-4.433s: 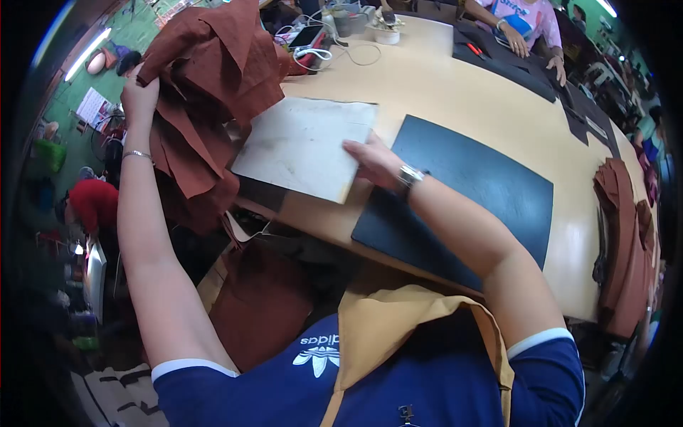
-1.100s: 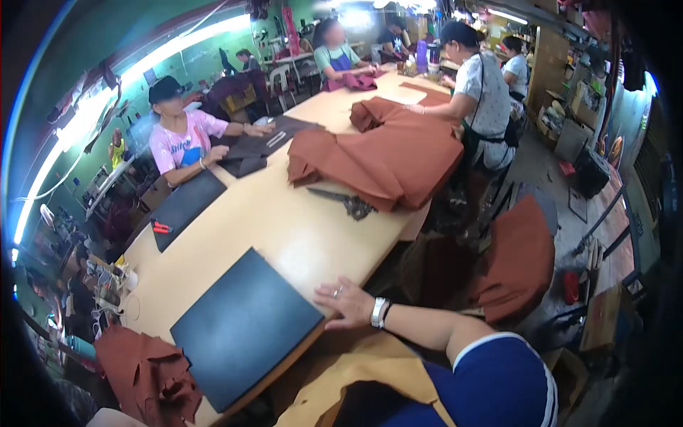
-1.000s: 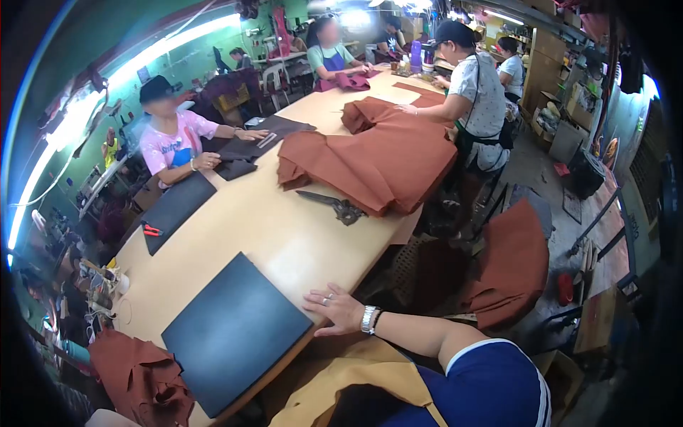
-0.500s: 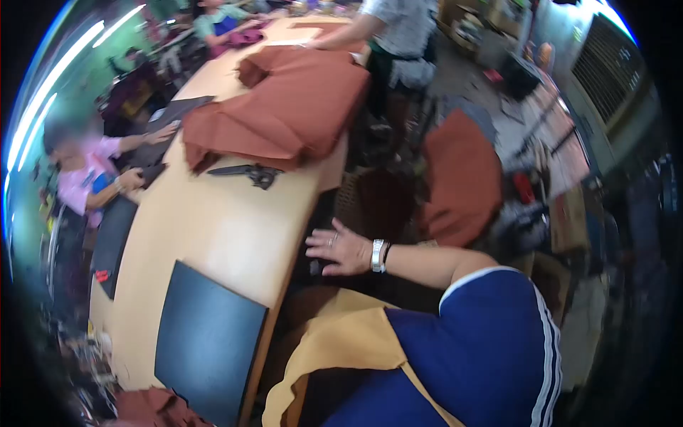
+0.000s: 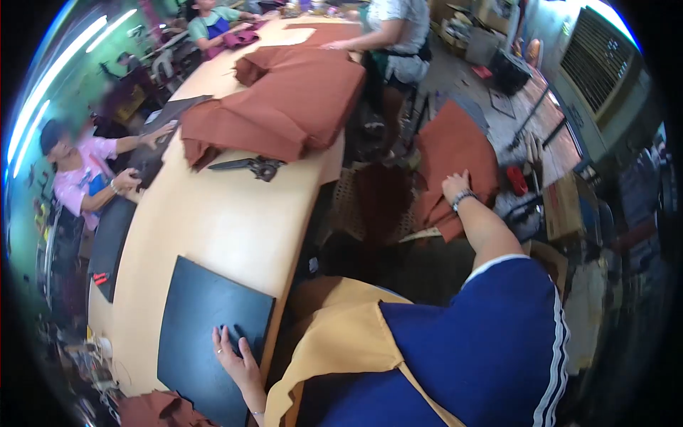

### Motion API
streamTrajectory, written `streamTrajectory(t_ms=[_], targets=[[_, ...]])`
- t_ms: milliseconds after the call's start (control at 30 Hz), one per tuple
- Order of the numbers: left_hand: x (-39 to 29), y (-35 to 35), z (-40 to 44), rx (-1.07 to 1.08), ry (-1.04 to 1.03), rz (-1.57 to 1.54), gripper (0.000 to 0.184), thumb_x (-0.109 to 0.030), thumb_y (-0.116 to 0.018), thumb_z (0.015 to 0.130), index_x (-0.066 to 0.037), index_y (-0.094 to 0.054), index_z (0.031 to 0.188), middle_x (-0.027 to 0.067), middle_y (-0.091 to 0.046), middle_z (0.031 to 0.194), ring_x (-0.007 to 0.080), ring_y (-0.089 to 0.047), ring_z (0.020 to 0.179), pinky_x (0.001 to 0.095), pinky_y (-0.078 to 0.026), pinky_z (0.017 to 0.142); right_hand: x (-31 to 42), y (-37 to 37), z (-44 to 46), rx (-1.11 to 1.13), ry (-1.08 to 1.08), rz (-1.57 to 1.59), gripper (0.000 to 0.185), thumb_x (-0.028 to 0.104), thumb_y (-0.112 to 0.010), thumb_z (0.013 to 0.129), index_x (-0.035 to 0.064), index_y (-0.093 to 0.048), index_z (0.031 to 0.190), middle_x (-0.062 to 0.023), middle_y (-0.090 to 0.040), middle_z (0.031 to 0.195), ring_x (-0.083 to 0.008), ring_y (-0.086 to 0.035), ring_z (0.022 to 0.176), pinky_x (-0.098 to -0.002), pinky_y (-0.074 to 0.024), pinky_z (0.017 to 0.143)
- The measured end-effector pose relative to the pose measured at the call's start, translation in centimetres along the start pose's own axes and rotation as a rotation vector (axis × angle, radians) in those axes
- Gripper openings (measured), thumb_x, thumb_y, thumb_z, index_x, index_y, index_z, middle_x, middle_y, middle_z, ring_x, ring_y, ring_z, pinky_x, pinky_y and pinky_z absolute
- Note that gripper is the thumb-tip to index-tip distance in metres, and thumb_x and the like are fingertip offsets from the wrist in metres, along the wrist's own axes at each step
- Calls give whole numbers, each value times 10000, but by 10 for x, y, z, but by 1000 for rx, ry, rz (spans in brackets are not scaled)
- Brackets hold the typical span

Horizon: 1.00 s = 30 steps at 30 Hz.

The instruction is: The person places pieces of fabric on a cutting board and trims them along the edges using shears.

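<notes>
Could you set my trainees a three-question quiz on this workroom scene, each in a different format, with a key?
1. True or false: the left hand is over the dark mat.
2. The right hand is on: A) the red-handled tool; B) rust-coloured cloth off to the right; C) a co-worker's sleeve.
3. Fill in: the shears lie on the ____.

Key: 1 true; 2 B; 3 table.

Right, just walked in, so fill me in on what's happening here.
The person's right hand is on the reddish-brown fabric beside the table. Their left hand, fingers spread, is at the dark board on the tabletop; whether it presses down is unclear. Farther along, scissors lie by a larger brown fabric pile. Across the table, a co-worker in pink has both hands at dark material.
</notes>
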<state>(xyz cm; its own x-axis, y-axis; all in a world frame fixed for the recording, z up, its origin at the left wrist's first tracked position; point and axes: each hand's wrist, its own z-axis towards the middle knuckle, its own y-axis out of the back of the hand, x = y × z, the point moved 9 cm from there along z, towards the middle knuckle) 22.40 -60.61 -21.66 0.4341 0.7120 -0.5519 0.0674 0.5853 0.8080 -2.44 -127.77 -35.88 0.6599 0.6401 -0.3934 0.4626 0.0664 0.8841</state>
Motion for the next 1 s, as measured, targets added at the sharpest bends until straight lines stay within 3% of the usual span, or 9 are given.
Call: streamTrajectory(t_ms=[133,233,400,500,567,700,733,800,1000], targets=[[-4,0,0,28,27,73,414,-253,-512,946,-30,-514,1294,192,-445,1409,382,-342,1356,534,-202,1118,-25,63,-23,-258,-403,719,357,373,-391,988,61,-546,1068,-205,-658,1062,-425,-615,962,-526,-469,856],[-3,1,0,15,54,52,415,-290,-505,952,-62,-521,1299,152,-457,1412,366,-335,1369,552,-184,1122,-39,92,-17,-775,-616,1502,427,403,-406,999,23,-531,1148,-242,-613,1115,-392,-585,1040,-440,-445,891],[2,4,1,41,81,-90,412,-294,-489,966,-69,-516,1310,156,-461,1409,338,-346,1368,506,-188,1133,72,264,-52,-1119,-120,1932,437,384,-404,1012,-17,-536,1123,-138,-563,1111,-270,-516,1050,-361,-376,959],[6,75,-11,-537,-65,-715,337,-197,-505,964,-8,-573,1235,159,-502,1363,296,-451,1281,388,-330,1081,200,361,-127,-1122,299,1558,340,313,-405,1007,10,-556,1036,-115,-553,1041,-276,-521,997,-427,-381,929],[-9,153,-34,-807,-133,-566,350,-207,-509,959,-9,-562,1244,161,-493,1369,299,-442,1287,393,-323,1084,316,393,-181,-944,853,1484,272,283,-423,987,45,-552,1015,-104,-570,1034,-282,-551,976,-483,-374,948],[-20,221,-62,-886,-168,-248,379,-226,-517,949,-13,-542,1262,165,-475,1381,304,-424,1298,402,-310,1089,513,325,-337,-63,1860,1053,140,223,-457,948,115,-543,974,-82,-603,1020,-293,-611,933,-594,-361,988],[-16,226,-67,-878,-157,-196,387,-231,-519,947,-14,-537,1267,166,-471,1384,305,-419,1301,405,-307,1091,517,308,-375,-351,2000,703,216,292,-443,966,105,-547,940,-93,-617,1001,-280,-614,1011,-697,-238,1037],[-4,234,-76,-863,-128,-121,403,-240,-523,942,-15,-527,1276,167,-462,1390,308,-410,1307,410,-301,1093,536,269,-401,-242,2068,783,290,371,-486,956,110,-607,994,-121,-647,1033,-295,-567,1132,-674,-229,1059],[13,247,-91,-806,-66,25,453,-270,-535,927,-21,-496,1303,173,-435,1408,316,-383,1324,424,-281,1102,502,293,-379,-76,2019,1034,383,430,-593,881,76,-623,1022,-126,-683,953,-329,-638,950,-545,-417,916]])
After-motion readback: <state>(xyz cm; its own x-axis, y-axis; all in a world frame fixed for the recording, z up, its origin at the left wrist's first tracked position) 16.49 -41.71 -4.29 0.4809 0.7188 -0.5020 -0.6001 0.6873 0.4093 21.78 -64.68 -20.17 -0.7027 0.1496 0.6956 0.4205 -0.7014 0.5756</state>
